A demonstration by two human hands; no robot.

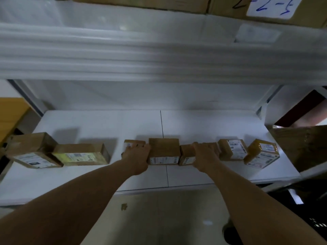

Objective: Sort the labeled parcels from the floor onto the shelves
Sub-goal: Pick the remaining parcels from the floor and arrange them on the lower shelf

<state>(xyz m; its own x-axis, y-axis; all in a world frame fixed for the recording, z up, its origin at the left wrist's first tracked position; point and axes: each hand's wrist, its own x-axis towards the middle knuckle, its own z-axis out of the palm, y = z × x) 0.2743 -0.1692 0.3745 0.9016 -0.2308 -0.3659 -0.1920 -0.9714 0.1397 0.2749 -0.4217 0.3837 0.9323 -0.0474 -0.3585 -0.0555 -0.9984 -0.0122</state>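
White shelf board [99,124] carries a row of cardboard parcels. On it the left hand [138,157] curls its fingers over a small labeled parcel [131,144], and the right hand [206,155] grips a brown parcel [212,145]. Between the hands sit a bigger box [164,149] and a low parcel [185,154], touching.

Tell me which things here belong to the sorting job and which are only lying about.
Job: row of parcels, small parcel the right hand grips, left hand, white shelf.
Lying about: big boxes above, large box at right, scrap on floor.
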